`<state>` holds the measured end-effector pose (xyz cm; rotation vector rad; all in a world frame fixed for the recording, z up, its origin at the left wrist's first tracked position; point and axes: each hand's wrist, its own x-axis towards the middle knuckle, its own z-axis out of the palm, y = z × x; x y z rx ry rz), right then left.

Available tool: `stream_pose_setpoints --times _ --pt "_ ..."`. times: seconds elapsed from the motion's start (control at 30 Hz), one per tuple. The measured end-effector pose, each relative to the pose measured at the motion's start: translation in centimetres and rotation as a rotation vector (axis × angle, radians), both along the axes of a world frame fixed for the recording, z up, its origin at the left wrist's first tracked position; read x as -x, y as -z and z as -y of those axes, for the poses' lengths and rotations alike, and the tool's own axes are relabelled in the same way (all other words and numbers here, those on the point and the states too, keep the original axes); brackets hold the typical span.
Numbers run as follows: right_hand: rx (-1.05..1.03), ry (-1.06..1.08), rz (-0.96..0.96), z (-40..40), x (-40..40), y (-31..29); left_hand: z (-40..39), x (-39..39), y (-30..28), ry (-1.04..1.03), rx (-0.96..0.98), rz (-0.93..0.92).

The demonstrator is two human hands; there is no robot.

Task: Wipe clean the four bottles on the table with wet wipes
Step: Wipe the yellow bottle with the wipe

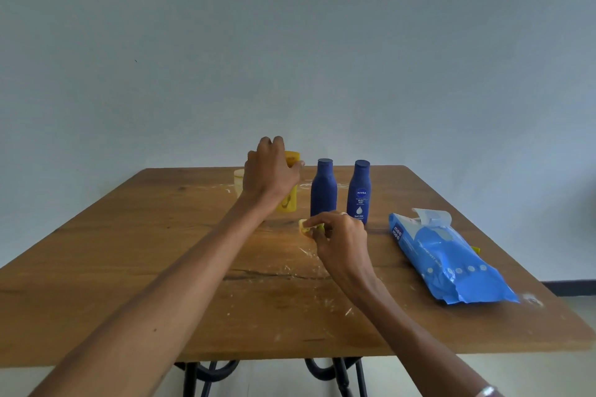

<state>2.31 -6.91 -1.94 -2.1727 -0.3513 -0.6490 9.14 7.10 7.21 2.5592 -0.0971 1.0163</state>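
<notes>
Near the far edge of the wooden table (pixel 129 267), my left hand (pixel 269 171) grips a yellow bottle (pixel 288 203) around its upper half. A pale cream bottle (pixel 239 180) stands behind it, mostly hidden by my wrist. Two dark blue bottles stand upright to the right: a plain one (pixel 323 190) and one with a Nivea label (pixel 359 192). In front of them my right hand (pixel 342 238) pinches a small crumpled wet wipe (pixel 304 227), stained yellowish, just above the tabletop.
A blue wet wipes pack (pixel 451 264) lies on the right side of the table with its flap lifted. White smears and crumbs mark the table's middle. A bare grey wall rises behind the table.
</notes>
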Motion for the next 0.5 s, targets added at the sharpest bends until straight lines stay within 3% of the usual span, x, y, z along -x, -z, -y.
stream_pose_setpoints --times 0.5 --pt "0.045 0.046 0.05 0.3 -1.4 1.8 0.5 0.1 1.8 -0.033 -0.055 -0.051"
